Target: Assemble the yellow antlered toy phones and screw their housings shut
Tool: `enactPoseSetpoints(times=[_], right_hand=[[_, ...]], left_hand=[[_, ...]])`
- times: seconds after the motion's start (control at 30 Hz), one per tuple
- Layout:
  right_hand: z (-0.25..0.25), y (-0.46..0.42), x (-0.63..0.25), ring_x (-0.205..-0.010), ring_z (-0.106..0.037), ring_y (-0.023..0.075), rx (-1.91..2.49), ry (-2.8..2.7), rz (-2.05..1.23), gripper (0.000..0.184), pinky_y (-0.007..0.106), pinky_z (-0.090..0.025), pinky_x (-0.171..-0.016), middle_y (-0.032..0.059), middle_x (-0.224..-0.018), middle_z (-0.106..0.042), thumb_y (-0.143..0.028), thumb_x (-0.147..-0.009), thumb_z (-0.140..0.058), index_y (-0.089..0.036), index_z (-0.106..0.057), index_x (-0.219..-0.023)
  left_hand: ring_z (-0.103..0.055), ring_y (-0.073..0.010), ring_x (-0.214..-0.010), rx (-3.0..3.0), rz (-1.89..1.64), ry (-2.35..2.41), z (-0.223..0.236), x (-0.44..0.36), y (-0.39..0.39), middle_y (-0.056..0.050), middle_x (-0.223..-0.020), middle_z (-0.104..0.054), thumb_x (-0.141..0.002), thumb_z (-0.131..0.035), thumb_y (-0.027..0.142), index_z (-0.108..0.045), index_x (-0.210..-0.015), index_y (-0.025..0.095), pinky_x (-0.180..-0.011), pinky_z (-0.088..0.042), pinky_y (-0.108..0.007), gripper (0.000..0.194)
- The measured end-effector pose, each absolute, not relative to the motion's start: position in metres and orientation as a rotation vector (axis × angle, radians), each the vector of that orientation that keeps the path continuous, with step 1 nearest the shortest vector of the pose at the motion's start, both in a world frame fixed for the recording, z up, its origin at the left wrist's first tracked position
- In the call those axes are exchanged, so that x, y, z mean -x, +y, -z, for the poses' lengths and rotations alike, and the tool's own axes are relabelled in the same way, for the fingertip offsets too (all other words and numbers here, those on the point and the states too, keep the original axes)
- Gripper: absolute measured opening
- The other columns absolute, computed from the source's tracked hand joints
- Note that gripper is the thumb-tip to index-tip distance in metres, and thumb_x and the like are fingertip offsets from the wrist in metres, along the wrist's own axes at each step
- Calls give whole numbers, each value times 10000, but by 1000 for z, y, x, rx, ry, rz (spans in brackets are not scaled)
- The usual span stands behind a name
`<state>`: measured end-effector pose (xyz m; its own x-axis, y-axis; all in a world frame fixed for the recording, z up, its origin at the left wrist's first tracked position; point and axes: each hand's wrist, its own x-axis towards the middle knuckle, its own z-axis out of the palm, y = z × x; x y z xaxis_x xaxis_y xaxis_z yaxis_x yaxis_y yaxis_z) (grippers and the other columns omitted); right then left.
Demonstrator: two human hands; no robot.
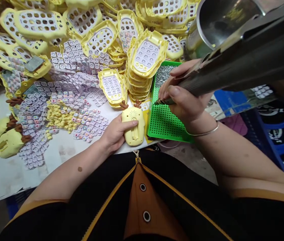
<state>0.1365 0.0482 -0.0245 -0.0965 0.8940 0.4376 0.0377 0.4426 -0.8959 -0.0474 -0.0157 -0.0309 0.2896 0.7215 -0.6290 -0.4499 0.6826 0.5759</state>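
Observation:
My left hand [117, 132] grips a yellow toy phone [133, 125] with brown antlers, its back turned up, showing a battery slot and small holes. The thumb lies across the slot. My right hand [186, 95] is wrapped around a dark electric screwdriver [214, 72], whose tip points left over the green perforated tray [168, 122]. Small silver screws [164, 75] fill the far part of that tray. Close behind the toy phone stands a stack of yellow front shells [145, 57] with white keypads set in them.
White keypad sheets [64, 78] and small yellow pieces [60, 115] lie heaped at the left. Many yellow shells [40, 25] are piled at the back. A metal container [201, 30] stands at the back right. Assembled yellow bodies [8, 143] lie far left.

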Motion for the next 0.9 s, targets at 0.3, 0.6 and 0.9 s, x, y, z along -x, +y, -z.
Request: enactPoseSetpoints(times=[0.3, 0.6, 0.9], right_hand=[[30, 48, -138, -613, -565, 175, 991, -1566, -769, 473, 376, -514, -617, -9, -780, -566, -724, -782, -545, -306, -501, -999], [22, 46, -138, -587, -566, 180, 1001, -1586, -860, 461, 373, -497, -598, -16, -714, -538, -712, -796, -550, -308, -489, -1011], [-28, 11, -124, -479, -498, 134, 823, -1400, -924, 328, 356, -491, -475, -12, -862, -572, -484, -768, -675, -331, -429, -920]], left_hand=[[-704, -239, -907, -334, -801, 1011, 33, 49, -18, -74, -991, -751, -667, -778, 130, -644, -1078, 156, -907, -532, -406, 432], [-708, -238, -897, -333, -804, 1009, 34, 49, -18, -68, -975, -755, -662, -782, 131, -653, -1062, 160, -919, -530, -413, 421], [-710, -230, -874, -325, -794, 957, 33, 50, -19, -80, -995, -760, -653, -776, 94, -674, -1029, 149, -881, -546, -400, 393]])
